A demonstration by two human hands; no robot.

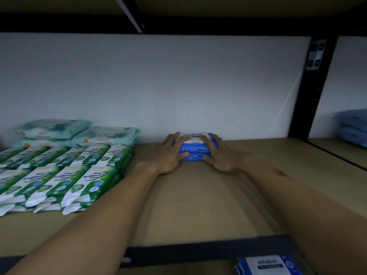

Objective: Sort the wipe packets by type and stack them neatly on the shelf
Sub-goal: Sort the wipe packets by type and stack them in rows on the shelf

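Observation:
A small stack of blue Antabax wipe packets [195, 148] stands on the wooden shelf [198, 195], against the white back wall. My left hand [172, 153] grips the stack's left side, fingers over the top and thumb at the front. My right hand [216, 153] grips its right side the same way. Rows of green-and-white pine antibacterial wipe packets [65, 175] lie stacked at the left of the shelf. Behind them sit pale mint-green wipe packs [79, 133] in two low piles.
Another blue Antabax packet [270, 264] lies on the lower shelf at the bottom right. A black upright post [313, 86] bounds the shelf on the right; beyond it sits a pile of blue packs [353, 126]. The upper shelf hangs low overhead.

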